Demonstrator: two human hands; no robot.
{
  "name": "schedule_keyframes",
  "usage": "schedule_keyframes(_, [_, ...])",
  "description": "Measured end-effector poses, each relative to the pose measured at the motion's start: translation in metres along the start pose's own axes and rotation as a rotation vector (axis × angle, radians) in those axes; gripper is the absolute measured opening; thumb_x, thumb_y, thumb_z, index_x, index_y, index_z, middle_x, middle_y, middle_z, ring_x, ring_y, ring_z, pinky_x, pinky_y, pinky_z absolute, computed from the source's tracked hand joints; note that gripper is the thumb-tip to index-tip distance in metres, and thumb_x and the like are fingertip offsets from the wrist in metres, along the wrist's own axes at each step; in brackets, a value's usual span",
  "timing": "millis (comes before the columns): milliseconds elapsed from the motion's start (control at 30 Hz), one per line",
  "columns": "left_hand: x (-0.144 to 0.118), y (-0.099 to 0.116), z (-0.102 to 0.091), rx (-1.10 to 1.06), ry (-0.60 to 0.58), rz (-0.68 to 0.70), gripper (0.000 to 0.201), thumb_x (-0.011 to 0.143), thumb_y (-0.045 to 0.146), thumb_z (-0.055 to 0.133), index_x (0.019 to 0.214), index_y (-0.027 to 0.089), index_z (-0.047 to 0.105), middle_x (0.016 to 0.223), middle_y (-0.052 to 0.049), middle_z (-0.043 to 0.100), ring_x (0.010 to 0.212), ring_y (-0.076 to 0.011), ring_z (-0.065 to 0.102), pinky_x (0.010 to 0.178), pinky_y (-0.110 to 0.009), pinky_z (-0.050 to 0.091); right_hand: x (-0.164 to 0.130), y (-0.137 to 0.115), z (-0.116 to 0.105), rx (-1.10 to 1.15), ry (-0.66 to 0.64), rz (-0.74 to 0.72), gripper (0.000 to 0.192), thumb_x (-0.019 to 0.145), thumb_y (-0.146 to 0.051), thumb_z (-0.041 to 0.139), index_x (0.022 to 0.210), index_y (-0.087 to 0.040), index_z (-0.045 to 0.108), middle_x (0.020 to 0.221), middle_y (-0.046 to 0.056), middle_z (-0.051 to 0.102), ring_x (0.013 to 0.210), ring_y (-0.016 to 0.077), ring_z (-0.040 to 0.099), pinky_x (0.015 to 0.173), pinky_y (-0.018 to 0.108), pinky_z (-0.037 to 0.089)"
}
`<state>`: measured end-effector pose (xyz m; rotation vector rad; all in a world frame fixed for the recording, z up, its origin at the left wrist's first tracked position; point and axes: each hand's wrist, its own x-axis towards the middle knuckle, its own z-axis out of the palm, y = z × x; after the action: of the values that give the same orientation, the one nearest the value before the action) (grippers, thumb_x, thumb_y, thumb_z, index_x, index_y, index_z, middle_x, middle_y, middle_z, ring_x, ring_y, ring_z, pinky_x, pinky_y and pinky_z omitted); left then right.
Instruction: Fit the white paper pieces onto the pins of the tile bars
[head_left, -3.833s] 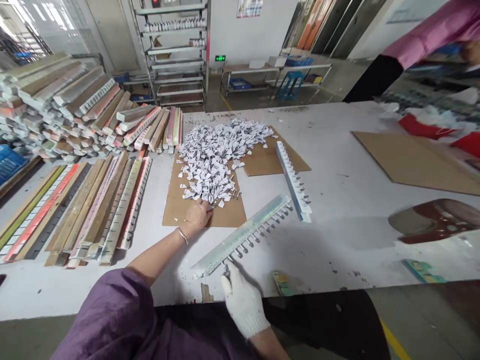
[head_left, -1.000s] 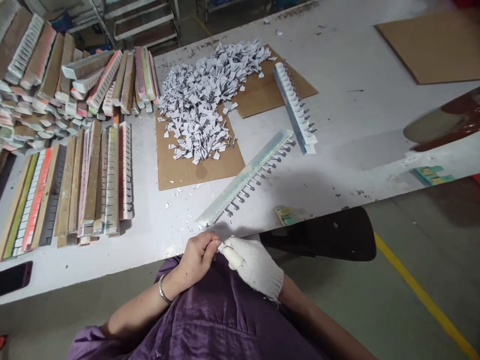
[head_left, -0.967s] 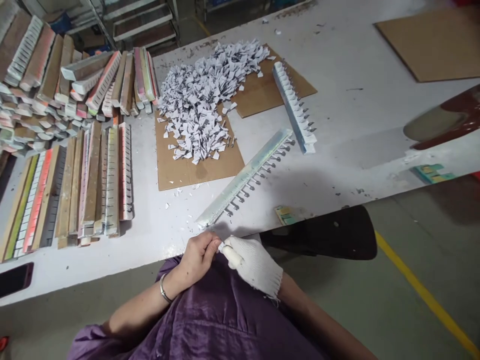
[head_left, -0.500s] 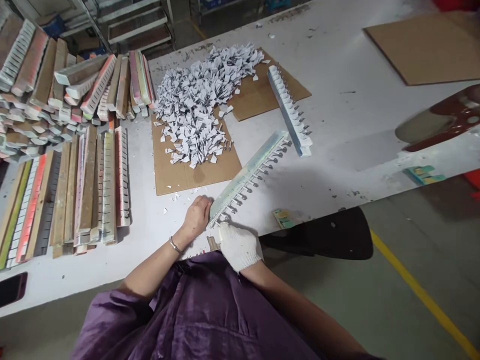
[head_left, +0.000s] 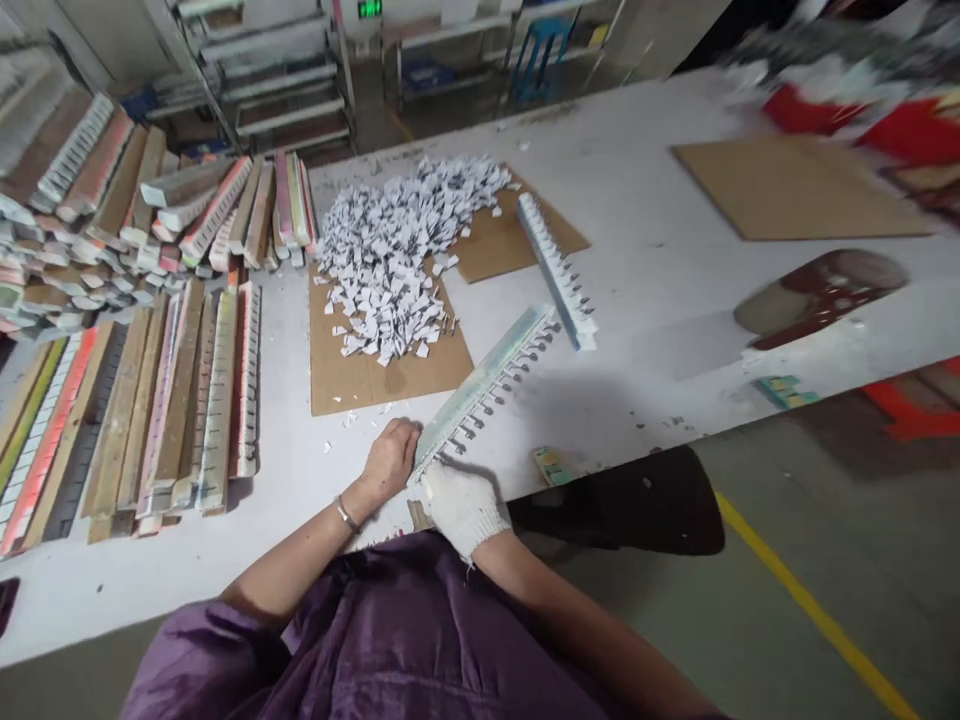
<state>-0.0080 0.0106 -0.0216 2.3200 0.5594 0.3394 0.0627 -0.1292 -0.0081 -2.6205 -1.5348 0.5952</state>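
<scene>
The pale green strip (head_left: 486,385) I work on lies flat on the white desk (head_left: 660,270), running diagonally from its near end at the desk edge toward the far right. A row of small metal clips lines its right-hand edge.

white glove (head_left: 459,506), purple sleeve (head_left: 225,650), seemingly pale-green strip (head_left: 487,385)

A long white worktable (head_left: 675,300), scuffed and speckled, fills the middle; grey metal shelving racks (head_left: 277,80) stand behind it against a pale wall; a blue plastic stool (head_left: 544,45) sits under a low steel bench; a green lit sign (head_left: 368,8) glows above; the grey concrete floor (head_left: 810,640) carries 1 yellow painted line (head_left: 817,610).
</scene>
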Motion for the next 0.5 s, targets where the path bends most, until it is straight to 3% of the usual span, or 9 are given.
schedule_keyframes(100, [-0.009, 0.001, -0.014, -0.046, -0.076, 0.044, 0.033, 0.100, 0.045, 0.049, 0.112, 0.017, 0.062, 0.099, -0.008, 0.062, 0.095, -0.0232, 0.061, 0.091, -0.042, 0.054, -0.014, 0.007, -0.010, 0.045, 0.084, 0.012, 0.025, 0.098, -0.023, 0.048, 0.108, -0.017, 0.069, 0.090, 0.010, 0.078, 0.079, 0.0247, 0.075, 0.061, 0.030, 0.046])
schedule_keyframes(200, [-0.022, -0.004, -0.023, 0.017, -0.177, 0.079, 0.077, 0.078, 0.060, 0.075, 0.138, 0.017, 0.051, 0.123, -0.015, 0.059, 0.114, -0.0325, 0.059, 0.102, -0.051, 0.051, -0.036, 0.016, -0.007, 0.278, 0.221, -0.001, 0.035, 0.095, -0.027, 0.053, 0.129, -0.020, 0.061, 0.104, 0.010, 0.077, 0.089, 0.0239, 0.075, 0.073, 0.029, 0.050])
schedule_keyframes(267, [-0.026, -0.007, -0.026, 0.073, -0.207, 0.037, 0.084, 0.071, 0.052, 0.082, 0.141, 0.017, 0.049, 0.132, -0.017, 0.056, 0.123, -0.0365, 0.056, 0.107, -0.053, 0.048, -0.046, 0.019, 0.005, 0.428, 0.284, 0.004, 0.023, 0.093, -0.024, 0.054, 0.112, -0.021, 0.065, 0.093, 0.007, 0.077, 0.086, 0.0220, 0.074, 0.075, 0.028, 0.049])
schedule_keyframes(333, [-0.025, -0.004, -0.028, 0.106, -0.209, -0.021, 0.076, 0.072, 0.037, 0.080, 0.139, 0.017, 0.052, 0.133, -0.017, 0.055, 0.125, -0.0364, 0.055, 0.108, -0.051, 0.047, -0.051, 0.019, 0.021, 0.606, 0.297, 0.057, 0.016, 0.094, -0.025, 0.048, 0.089, -0.022, 0.063, 0.080, 0.004, 0.073, 0.076, 0.0198, 0.072, 0.070, 0.028, 0.050])
schedule_keyframes(433, [-0.023, 0.017, -0.026, 0.086, -0.187, -0.113, 0.056, 0.069, 0.027, 0.074, 0.123, 0.016, 0.062, 0.118, -0.013, 0.063, 0.111, -0.0333, 0.062, 0.100, -0.045, 0.051, -0.050, 0.018, 0.041, 0.853, 0.206, 0.108, 0.028, 0.099, -0.038, 0.039, 0.095, -0.025, 0.063, 0.067, -0.001, 0.068, 0.053, 0.0163, 0.067, 0.049, 0.024, 0.047])
schedule_keyframes(500, [-0.028, 0.037, -0.016, -0.032, -0.201, -0.186, 0.040, 0.070, 0.031, 0.071, 0.108, 0.018, 0.067, 0.101, -0.009, 0.066, 0.098, -0.0309, 0.065, 0.091, -0.043, 0.053, -0.048, 0.022, 0.046, 0.733, 0.320, 0.024, 0.030, 0.100, -0.045, 0.041, 0.106, -0.030, 0.066, 0.074, 0.000, 0.070, 0.056, 0.0173, 0.069, 0.046, 0.025, 0.047])
